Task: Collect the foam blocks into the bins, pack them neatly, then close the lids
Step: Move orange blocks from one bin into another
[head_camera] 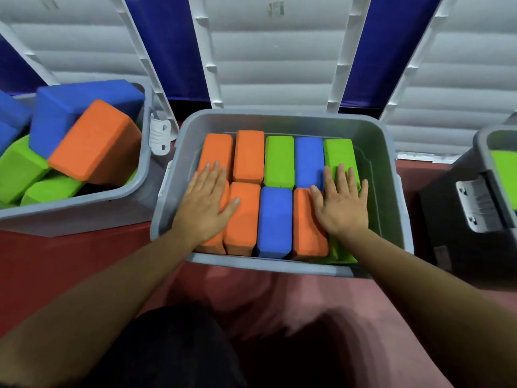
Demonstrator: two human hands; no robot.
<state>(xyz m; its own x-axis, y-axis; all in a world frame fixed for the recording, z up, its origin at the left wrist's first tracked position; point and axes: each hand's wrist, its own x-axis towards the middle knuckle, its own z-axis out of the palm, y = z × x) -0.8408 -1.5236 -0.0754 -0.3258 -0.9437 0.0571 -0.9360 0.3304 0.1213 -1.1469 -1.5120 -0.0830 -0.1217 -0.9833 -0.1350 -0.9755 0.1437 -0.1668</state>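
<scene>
Middle bin (282,121), lid (277,51) up: two tidy rows of orange, green and blue foam blocks (275,219). Left hand (205,203) and right hand (341,204) flat on them, fingers straight, gripping nothing. Left bin (84,217): jumbled blocks (95,141), heaped loose.

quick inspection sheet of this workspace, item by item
surface: red floor under three bins
job's things: middle bin holds packed blocks in two neat rows; left bin holds jumbled blocks; right bin shows a green block; lids stand open
clutter: nothing seen
grippers: left hand and right hand rest flat on the packed blocks
cables: nothing seen
surroundings: blue wall behind the lids
</scene>
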